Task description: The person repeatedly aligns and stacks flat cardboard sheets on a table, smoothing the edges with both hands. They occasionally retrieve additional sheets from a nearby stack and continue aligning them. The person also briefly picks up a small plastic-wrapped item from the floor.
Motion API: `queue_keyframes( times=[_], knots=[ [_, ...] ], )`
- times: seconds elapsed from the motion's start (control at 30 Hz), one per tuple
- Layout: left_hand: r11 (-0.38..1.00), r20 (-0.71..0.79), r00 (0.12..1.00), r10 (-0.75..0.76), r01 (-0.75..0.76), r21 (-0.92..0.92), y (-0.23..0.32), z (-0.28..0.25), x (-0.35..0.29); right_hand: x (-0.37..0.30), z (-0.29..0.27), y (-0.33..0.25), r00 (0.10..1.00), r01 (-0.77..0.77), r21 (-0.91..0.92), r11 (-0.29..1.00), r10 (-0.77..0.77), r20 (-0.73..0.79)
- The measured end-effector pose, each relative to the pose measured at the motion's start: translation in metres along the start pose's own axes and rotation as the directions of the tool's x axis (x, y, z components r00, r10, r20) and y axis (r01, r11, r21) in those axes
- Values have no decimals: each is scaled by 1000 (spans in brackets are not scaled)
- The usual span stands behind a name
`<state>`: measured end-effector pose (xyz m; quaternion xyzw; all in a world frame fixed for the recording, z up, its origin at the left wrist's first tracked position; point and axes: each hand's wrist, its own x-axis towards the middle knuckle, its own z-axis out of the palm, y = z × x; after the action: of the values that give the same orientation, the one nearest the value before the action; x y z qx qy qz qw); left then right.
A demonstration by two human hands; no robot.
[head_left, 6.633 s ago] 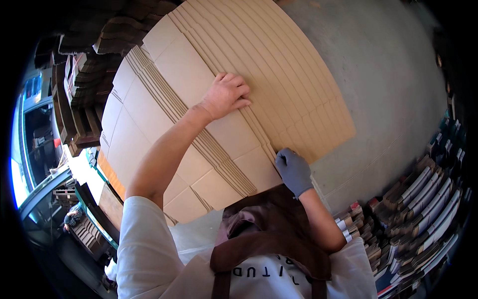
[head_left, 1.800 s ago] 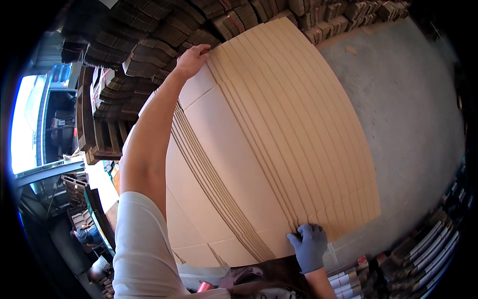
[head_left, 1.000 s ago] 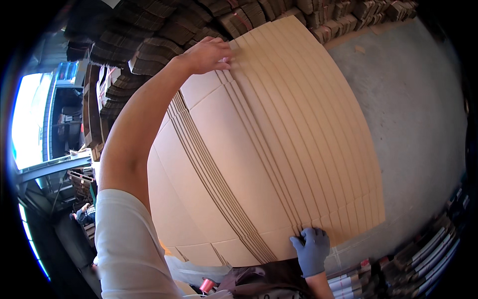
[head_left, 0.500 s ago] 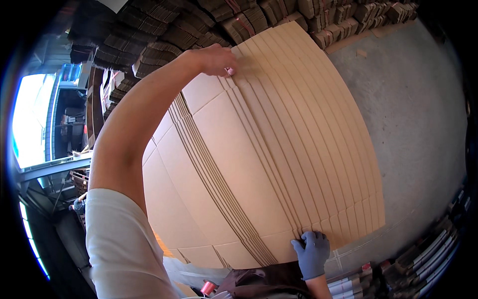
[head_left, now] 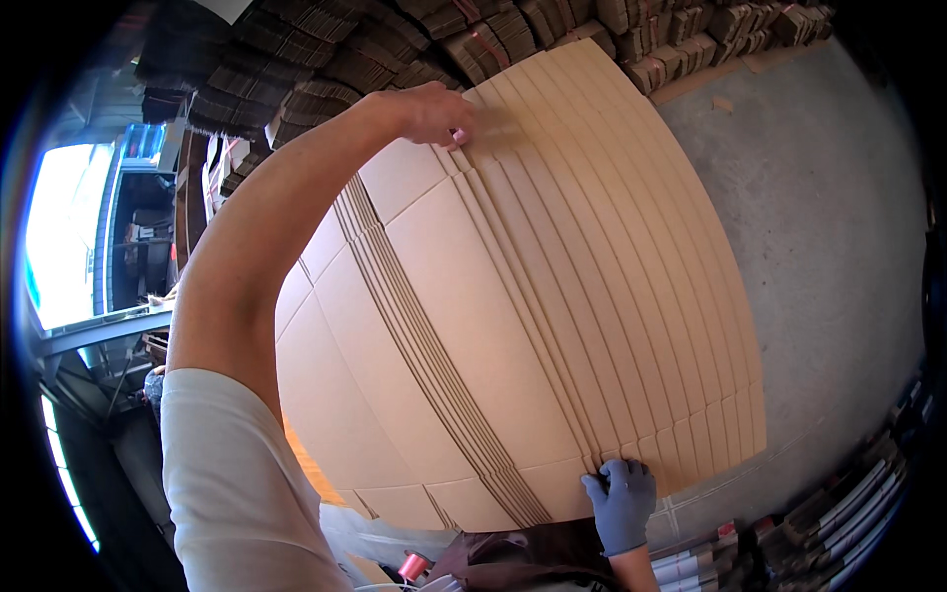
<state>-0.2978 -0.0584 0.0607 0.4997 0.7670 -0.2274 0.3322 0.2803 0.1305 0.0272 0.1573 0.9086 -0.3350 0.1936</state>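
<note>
window: bright opening point(head_left: 59, 237) at far left, blown out, no detail.
left arm: bare forearm with white sleeve point(head_left: 237, 483), reaching up and across from lower left.
left hand: bare hand point(head_left: 434, 111) at the far top edge of the fanned sheets, fingers curled down onto the sheet edges, pressing/gripping them; thumb side hidden, so a full clamp can't be confirmed.
cardboard sheets: stack of flat corrugated cardboard sheets point(head_left: 513, 316), fanned out, filling the centre of view, spanning between both hands; edges stepped toward the right.
bundles: tied stacks of folded cardboard point(head_left: 395, 49) behind the top edge, along the upper rim.
right hand: blue-gloved hand point(head_left: 621, 503) at the near bottom edge, fingers closed on the sheet edges.
floor: grey concrete point(head_left: 829, 247) at right, under and beside the sheets.
lower right: more stacked flat stock point(head_left: 838, 513), edge-on.
</note>
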Motion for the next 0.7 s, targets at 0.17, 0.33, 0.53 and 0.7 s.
queue_keyframes(
  times=[0.17,0.33,0.53,0.7],
  knots=[
    [1000,2,1000,-12,12,13,2,-1,-2,0,0,1,1000,3,3,1000,-3,-2],
    [999,0,999,-40,40,-27,2,0,-4,-1,0,1,1000,8,9,1000,-8,-7],
    [994,-13,998,-55,53,-93,2,2,-5,-1,-1,1,1000,-1,9,1000,1,7],
    [992,-60,997,-48,41,-121,-2,6,-7,-2,0,2,1000,1,8,1000,-1,11]
  ],
)
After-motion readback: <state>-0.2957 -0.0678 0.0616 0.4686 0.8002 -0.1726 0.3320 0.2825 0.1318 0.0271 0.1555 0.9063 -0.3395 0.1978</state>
